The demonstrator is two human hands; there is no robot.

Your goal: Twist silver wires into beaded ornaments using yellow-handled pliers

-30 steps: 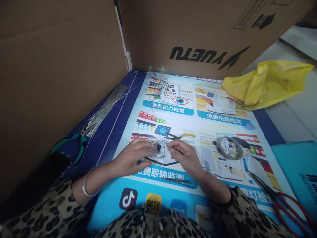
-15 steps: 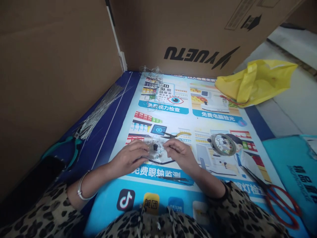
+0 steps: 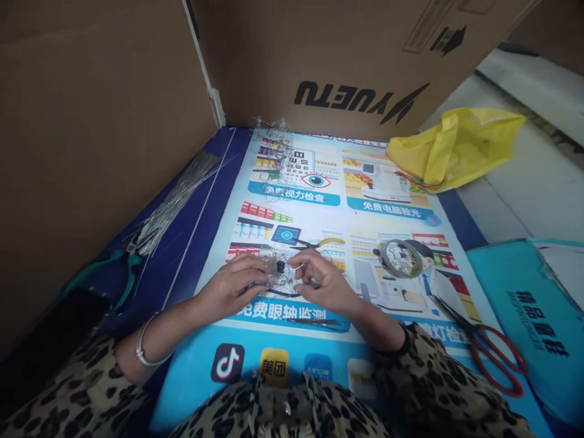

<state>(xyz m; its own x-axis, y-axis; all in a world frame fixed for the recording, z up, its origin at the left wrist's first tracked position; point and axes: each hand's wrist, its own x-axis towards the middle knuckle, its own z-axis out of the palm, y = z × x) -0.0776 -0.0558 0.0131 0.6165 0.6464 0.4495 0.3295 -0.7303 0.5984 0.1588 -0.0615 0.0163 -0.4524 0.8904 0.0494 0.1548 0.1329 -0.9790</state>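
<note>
Between my hands is a small wire piece (image 3: 281,267) with thin looped wires, a dark part in its middle and clear shiny bits. My left hand (image 3: 235,286) grips its left side with thumb and fingers. At its right side, the thumb and index finger of my right hand (image 3: 323,281) close on a thin wire (image 3: 297,266) of it. Just behind the fingers lie pliers with yellow handles (image 3: 332,241), partly covered. Nearer my body, several dark wires (image 3: 317,325) rest on the printed sheet (image 3: 333,222).
A round dish (image 3: 401,258) with small shiny bits and red-handled scissors (image 3: 497,359) lie on the right. Left are teal-handled pliers (image 3: 132,274) and straight wires (image 3: 177,201). Tangled wire pieces (image 3: 276,152) and a yellow bag (image 3: 456,149) lie farther back, before a cardboard wall (image 3: 356,48).
My right hand has turned a little, its fingers now more curled around the thin wire. My left hand keeps its hold on the wire piece. The whole view has shifted slightly.
</note>
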